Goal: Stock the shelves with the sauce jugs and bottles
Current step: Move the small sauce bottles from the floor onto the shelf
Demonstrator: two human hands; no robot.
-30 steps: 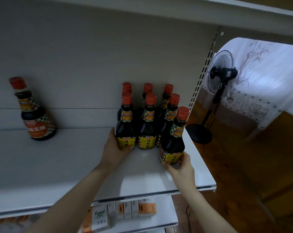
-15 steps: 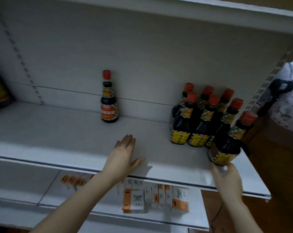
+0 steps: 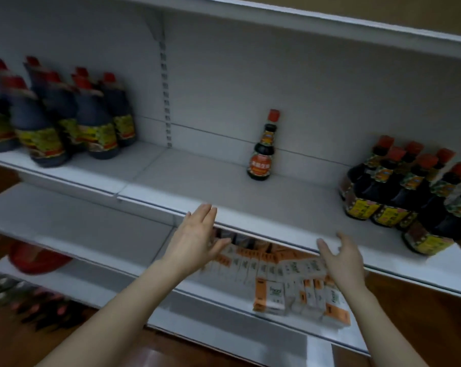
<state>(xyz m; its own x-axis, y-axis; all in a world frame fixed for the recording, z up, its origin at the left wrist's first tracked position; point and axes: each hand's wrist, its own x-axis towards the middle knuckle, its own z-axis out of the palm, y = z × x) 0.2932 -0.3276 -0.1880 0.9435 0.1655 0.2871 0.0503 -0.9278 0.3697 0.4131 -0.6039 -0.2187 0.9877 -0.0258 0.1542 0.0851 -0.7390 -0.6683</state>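
left hand [image 3: 195, 239]: is hovering in front of the shelf [image 3: 224, 192] edge, fingers straight and close together, thumb out to the side, holding nothing.
right hand [image 3: 342, 263]: is hovering by the same edge further right, fingers loosely spread and a little bent, gripping nothing.
single bottle [image 3: 262, 149]: is standing upright alone at the back of the shelf, well apart from both hands.
bottle group [image 3: 398, 192]: red-capped dark bottles with yellow labels are standing packed together at the shelf's right end; the frontmost is sitting near the front edge, right of the right hand and not touching it.
jugs [image 3: 65, 120]: are standing clustered on the neighbouring shelf section to the left, blurred.
boxes [image 3: 277, 276]: white and orange, are lying in rows on the lower shelf beneath both hands.
red object [image 3: 36, 258]: is showing at the lower left, too blurred to identify.
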